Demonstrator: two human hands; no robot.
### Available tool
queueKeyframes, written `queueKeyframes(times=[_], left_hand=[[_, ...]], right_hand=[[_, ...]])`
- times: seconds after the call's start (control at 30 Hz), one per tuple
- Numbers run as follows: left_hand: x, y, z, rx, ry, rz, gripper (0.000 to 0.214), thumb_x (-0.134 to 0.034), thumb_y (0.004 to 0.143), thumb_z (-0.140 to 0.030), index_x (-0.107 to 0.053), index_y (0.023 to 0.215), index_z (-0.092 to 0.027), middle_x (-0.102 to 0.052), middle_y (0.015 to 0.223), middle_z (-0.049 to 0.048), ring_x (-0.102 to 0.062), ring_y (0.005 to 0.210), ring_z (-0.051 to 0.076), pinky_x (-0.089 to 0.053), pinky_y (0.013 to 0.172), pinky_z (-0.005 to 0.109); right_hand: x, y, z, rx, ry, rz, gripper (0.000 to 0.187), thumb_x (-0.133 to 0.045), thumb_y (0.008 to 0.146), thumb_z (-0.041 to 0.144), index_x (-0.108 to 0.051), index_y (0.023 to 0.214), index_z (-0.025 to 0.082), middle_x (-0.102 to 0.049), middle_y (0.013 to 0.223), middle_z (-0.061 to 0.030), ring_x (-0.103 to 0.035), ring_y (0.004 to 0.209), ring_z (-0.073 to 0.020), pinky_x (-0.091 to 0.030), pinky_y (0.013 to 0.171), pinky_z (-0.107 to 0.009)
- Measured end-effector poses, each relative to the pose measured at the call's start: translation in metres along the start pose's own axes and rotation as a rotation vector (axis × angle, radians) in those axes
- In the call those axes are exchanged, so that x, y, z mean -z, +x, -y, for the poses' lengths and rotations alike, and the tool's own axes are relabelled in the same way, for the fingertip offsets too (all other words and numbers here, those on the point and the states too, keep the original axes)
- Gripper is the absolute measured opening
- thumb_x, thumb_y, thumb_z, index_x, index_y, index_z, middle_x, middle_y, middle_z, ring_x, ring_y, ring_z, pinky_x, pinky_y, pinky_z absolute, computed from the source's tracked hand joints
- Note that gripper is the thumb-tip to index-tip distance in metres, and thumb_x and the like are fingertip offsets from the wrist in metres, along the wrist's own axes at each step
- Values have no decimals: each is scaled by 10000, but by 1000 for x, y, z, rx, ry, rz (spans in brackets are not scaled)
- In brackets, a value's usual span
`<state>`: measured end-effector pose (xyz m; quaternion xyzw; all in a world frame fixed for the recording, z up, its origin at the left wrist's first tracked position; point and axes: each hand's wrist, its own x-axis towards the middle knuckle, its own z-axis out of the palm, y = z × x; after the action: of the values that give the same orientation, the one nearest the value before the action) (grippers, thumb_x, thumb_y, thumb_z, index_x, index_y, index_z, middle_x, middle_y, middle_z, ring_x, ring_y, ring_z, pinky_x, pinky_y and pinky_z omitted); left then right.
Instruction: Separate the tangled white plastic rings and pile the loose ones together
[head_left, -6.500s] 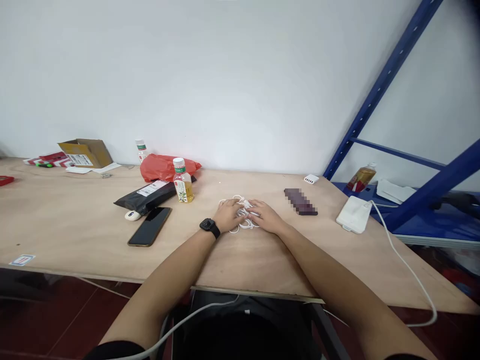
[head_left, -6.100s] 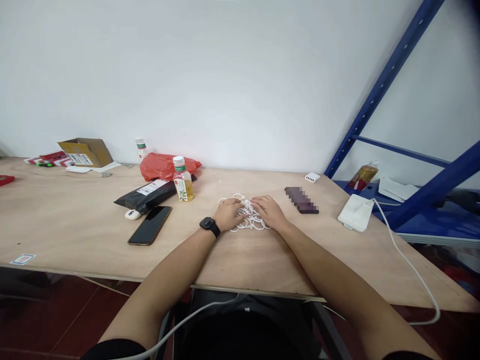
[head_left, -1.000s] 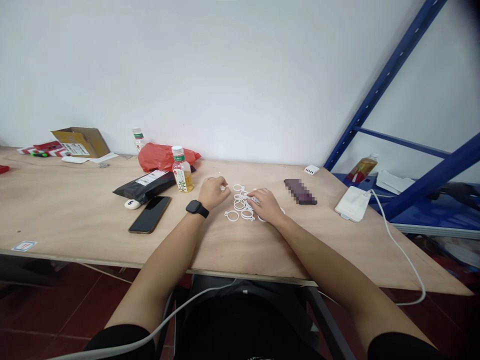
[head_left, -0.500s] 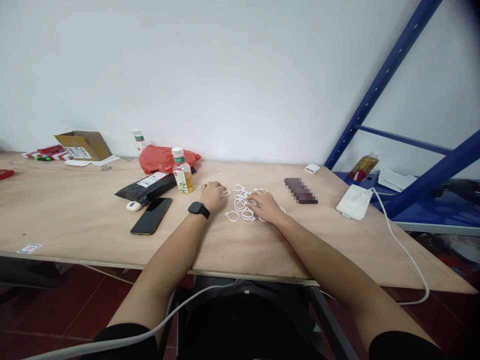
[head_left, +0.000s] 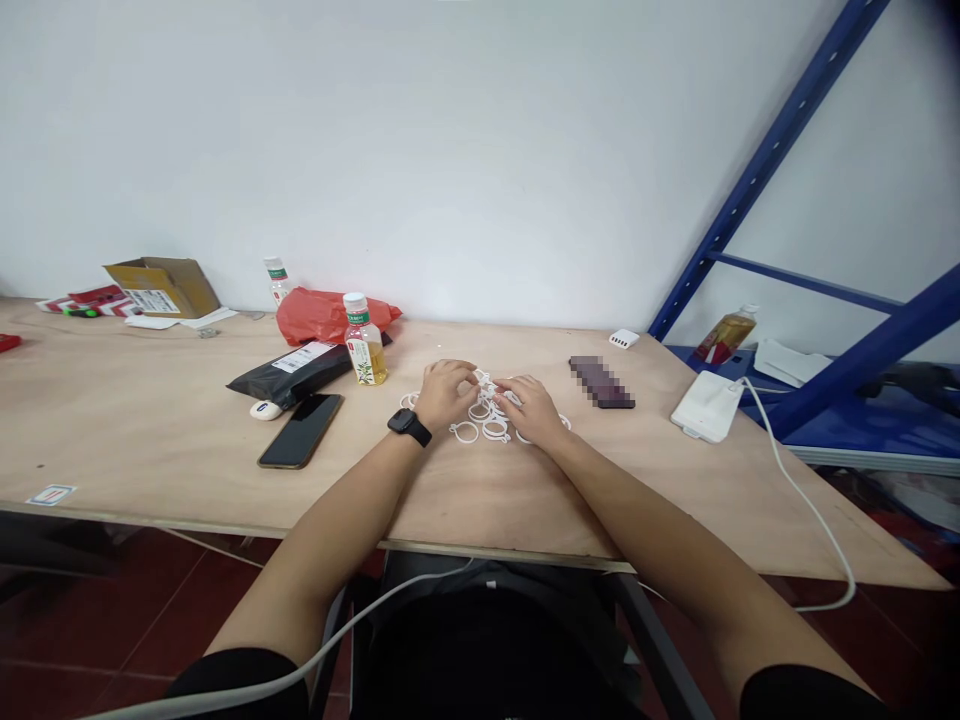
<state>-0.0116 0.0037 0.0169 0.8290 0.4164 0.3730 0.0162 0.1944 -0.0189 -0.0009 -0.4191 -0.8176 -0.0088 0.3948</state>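
Observation:
A heap of thin white rings (head_left: 480,411) with small tabs lies on the wooden table between my hands. My left hand (head_left: 446,393), with a black watch on its wrist, reaches in from the left. Its fingers curl closed at the heap's far edge, on a white ring (head_left: 482,376) that is partly hidden. Bent over the right side of the heap is my right hand (head_left: 535,410), thumb and fingers apart, covering some rings. More white rings (head_left: 409,400) lie to the left, partly behind my left hand.
Left of my hands are a drink bottle (head_left: 364,345), a black parcel (head_left: 289,372), a phone (head_left: 302,432) and a red bag (head_left: 311,318). A pixelated dark item (head_left: 601,382) and a white charger (head_left: 705,405) with its cable are on the right. A blue rack (head_left: 761,150) stands beyond.
My left hand has moved right, from beside the heap to its far edge. Rings now show to its left. My right hand stays at the heap, its fingers slightly more bent.

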Motion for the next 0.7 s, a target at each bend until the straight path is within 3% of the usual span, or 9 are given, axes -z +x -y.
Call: queueKeyframes(times=[0.17,0.5,0.7], left_hand=[[-1,-2,-21,-132,-67,-37,177,-562,885,-368,-678,871,-235,-698,1119,33,-579,1058,195,-371,970,393],[-1,-4,-22,-69,-96,-5,189,-572,884,-367,-681,975,-243,-714,1081,35,-603,1052,204,-393,977,401],[-2,-4,-21,-98,-127,-7,167,-580,889,-373,-676,884,-236,-718,1070,23,-604,1046,190,-400,975,388]], right_hand=[[3,-1,7,24,43,-65,234,-489,948,340,-666,1055,229,-708,956,-72,-622,904,-225,-467,839,-382],[4,-1,7,-7,38,-43,237,-484,939,338,-694,963,231,-715,916,-72,-623,892,-227,-454,856,-387],[2,-2,6,-4,29,-69,211,-507,930,324,-701,939,241,-724,897,-56,-635,865,-213,-459,851,-375]])
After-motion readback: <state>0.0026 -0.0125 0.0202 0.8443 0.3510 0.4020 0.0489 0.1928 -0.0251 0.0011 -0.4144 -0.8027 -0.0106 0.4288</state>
